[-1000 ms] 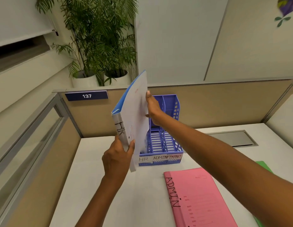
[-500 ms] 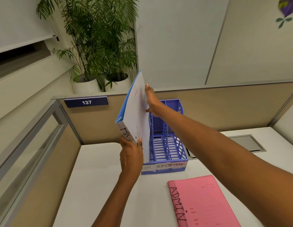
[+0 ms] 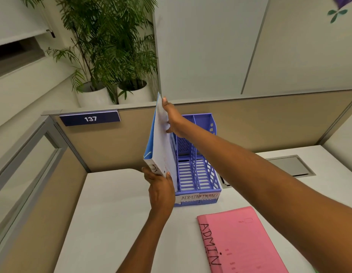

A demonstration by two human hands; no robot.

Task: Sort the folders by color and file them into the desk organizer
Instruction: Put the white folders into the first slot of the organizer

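An office cubicle: partition panels [image 3: 250, 123], numbered plate [image 3: 90, 118], labelled desk organizer [image 3: 198, 174].

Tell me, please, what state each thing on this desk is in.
desk organizer: standing, two visible slots empty
blue folder: upright at its left side, held
left hand: grips folder's lower corner
right hand: holds folder's top edge
pink folder: closed, lying flat
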